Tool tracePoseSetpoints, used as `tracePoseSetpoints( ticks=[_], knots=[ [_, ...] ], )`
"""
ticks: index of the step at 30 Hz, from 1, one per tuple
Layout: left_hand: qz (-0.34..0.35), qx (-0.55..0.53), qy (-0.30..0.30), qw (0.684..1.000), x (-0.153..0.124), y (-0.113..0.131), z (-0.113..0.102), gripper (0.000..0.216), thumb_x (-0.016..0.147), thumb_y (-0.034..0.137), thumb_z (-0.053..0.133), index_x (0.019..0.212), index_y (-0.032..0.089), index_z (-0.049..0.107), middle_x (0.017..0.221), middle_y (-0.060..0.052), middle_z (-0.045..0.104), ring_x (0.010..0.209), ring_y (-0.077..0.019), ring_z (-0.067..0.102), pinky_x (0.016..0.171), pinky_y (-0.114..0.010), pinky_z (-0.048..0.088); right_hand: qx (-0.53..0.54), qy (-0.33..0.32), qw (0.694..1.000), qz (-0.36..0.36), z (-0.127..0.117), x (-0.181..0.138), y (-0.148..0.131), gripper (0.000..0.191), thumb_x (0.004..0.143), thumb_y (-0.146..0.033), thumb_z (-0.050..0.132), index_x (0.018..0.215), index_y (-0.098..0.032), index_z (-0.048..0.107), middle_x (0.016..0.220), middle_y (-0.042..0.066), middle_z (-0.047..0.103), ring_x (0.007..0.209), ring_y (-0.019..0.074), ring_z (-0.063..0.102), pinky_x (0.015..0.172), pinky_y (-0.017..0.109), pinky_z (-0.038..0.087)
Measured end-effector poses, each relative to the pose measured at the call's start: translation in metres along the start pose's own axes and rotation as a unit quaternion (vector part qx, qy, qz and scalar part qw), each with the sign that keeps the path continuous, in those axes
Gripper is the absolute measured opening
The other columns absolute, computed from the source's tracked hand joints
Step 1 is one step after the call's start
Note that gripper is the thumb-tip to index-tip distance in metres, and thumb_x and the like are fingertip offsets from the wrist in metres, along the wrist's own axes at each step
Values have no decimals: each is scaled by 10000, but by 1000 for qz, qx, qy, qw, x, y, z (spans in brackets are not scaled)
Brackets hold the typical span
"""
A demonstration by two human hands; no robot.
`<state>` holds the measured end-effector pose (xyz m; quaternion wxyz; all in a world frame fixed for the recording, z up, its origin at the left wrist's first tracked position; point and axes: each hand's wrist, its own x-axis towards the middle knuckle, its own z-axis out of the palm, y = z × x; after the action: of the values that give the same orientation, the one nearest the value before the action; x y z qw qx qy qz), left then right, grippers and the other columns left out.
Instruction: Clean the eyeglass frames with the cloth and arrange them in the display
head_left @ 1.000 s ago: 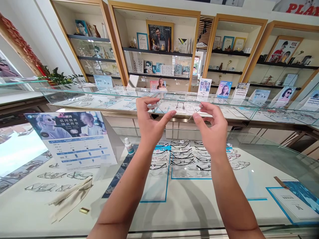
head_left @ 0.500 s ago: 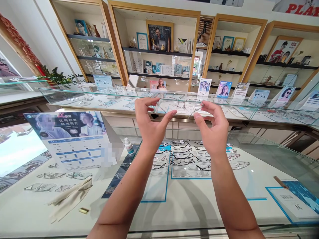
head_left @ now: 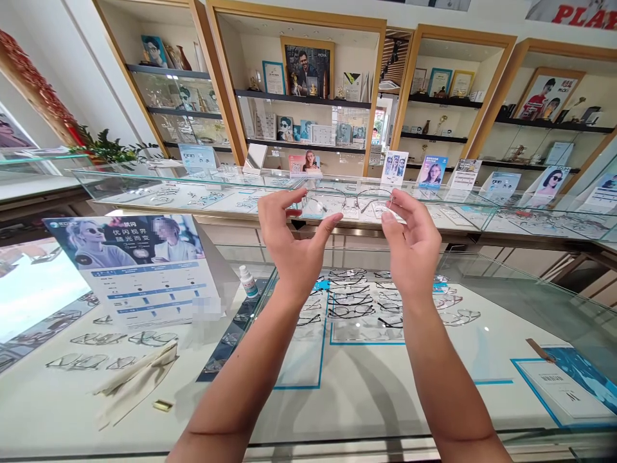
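A pair of thin-rimmed eyeglasses (head_left: 351, 204) is held up at arm's length between my two hands, above the glass counter. My left hand (head_left: 295, 247) grips its left outer end with the fingers, the thumb apart from them and pointing inward. On the opposite end, my right hand (head_left: 413, 251) has its fingertips at the corner by the hinge, its thumb lower down. Both temples of the eyeglasses show behind the rims, angled inward. Below my hands, rows of dark-framed eyeglasses (head_left: 350, 299) lie in the display case.
To the left stand a folded sign (head_left: 159, 283) and a small spray bottle (head_left: 248, 281). A beige cloth (head_left: 139, 379) and a small gold-coloured piece (head_left: 162, 406) lie on the near counter (head_left: 231, 427). A second glass display case (head_left: 486, 222) runs across behind, before wall shelves.
The temples of the eyeglasses have swung to a flatter angle, their tips now higher and clear of my thumbs. My right thumb has shifted slightly up and to the right.
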<state>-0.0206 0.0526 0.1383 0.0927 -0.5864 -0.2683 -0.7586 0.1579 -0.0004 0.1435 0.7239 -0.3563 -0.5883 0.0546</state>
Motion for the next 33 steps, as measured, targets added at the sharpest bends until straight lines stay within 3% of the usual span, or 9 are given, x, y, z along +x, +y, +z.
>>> tracePoseSetpoints(
  ticks=[5, 8, 12, 17, 21, 25, 33],
  knots=[
    [-1, -13, -2, 1000, -9, 1, -3, 573, 874, 550, 884, 1319, 303, 622, 1282, -89, 636, 1235, -277, 619, 945, -430, 587, 6, 29, 1000, 2, 1, -3, -4, 439, 1075, -559, 569, 1418, -307, 676, 1424, 105, 707, 1382, 296, 670, 1060, 485, 620],
    [1, -14, -26, 1000, -21, 0, -14, 572, 871, 520, 897, 1329, 310, 626, 1293, -90, 634, 1256, -281, 617, 969, -443, 592, 32, 26, 998, 40, -2, -13, 2, 398, 1052, -572, 593, 1298, -286, 718, 1335, 102, 745, 1314, 279, 706, 1025, 467, 630],
    [0, -3, -59, 998, -52, -12, -33, 585, 873, 527, 901, 1318, 276, 616, 1270, -99, 653, 1232, -275, 658, 979, -461, 608, 71, 17, 991, 109, -14, -44, 27, 401, 974, -584, 700, 1172, -238, 744, 1235, 121, 792, 1210, 275, 753, 1032, 486, 620],
    [1, 13, -79, 997, -103, -31, -46, 523, 866, 488, 920, 1230, 245, 633, 1210, -95, 696, 1186, -271, 703, 1022, -491, 605, 77, 12, 970, 232, -24, -86, 61, 457, 949, -617, 707, 1132, -204, 775, 1232, 149, 823, 1189, 296, 778, 951, 446, 627],
    [-42, 33, -108, 993, -128, -35, -49, 522, 888, 520, 893, 1249, 229, 654, 1193, -112, 705, 1152, -267, 692, 939, -448, 619, 67, -7, 962, 265, -23, -104, 77, 462, 931, -618, 730, 1103, -196, 810, 1199, 144, 842, 1163, 293, 789, 987, 444, 623],
    [-99, 32, -139, 985, -138, -35, -50, 563, 885, 580, 875, 1260, 222, 656, 1199, -123, 684, 1146, -271, 675, 892, -429, 623, 46, -27, 961, 271, -24, -110, 83, 476, 931, -633, 729, 1108, -201, 822, 1207, 144, 847, 1179, 300, 789, 1032, 465, 617],
    [-106, 23, -144, 984, -143, -33, -49, 543, 905, 572, 858, 1270, 232, 643, 1211, -120, 665, 1152, -266, 659, 878, -417, 621, 71, -54, 955, 282, -25, -112, 80, 475, 932, -643, 748, 1118, -213, 830, 1210, 129, 851, 1160, 300, 804, 1021, 465, 626]
  ],
)
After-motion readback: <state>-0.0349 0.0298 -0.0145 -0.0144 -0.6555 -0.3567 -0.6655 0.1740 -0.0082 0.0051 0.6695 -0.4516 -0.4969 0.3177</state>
